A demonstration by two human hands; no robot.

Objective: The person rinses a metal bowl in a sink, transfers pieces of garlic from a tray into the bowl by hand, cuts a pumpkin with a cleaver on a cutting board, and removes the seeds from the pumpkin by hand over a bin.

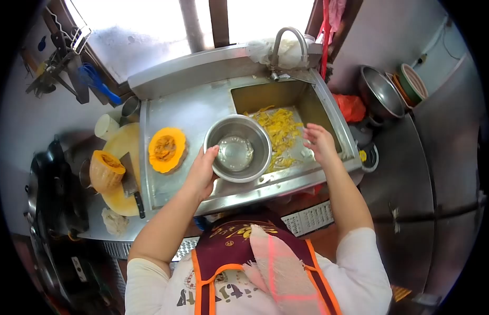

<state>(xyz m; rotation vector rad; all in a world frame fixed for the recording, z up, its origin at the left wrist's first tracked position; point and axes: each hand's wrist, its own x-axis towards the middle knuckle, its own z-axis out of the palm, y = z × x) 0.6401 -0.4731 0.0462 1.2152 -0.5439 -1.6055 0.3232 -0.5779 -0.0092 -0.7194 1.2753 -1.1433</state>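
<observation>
My left hand (203,169) grips the near left rim of a round metal bowl (217,163), its thumb over the edge. A little clear liquid seems to lie in the bottom of the bowl. The bowl is over the counter by the sink's left edge. My right hand (319,143) is raised over the right side of the sink (328,123), fingers apart and holding nothing. Yellow-green peelings (280,134) are strewn across the sink floor below it. Left of the bowl, a cut pumpkin half (167,150) rests on the steel counter, its seedy orange face upward.
A round cutting board (128,202) at left bears another pumpkin piece (106,173) and a cleaver (130,178). A crumpled cloth (115,221) lies near it. The faucet (289,47) arches behind the sink. Metal bowls (381,92) and a red bag (349,107) stand at right.
</observation>
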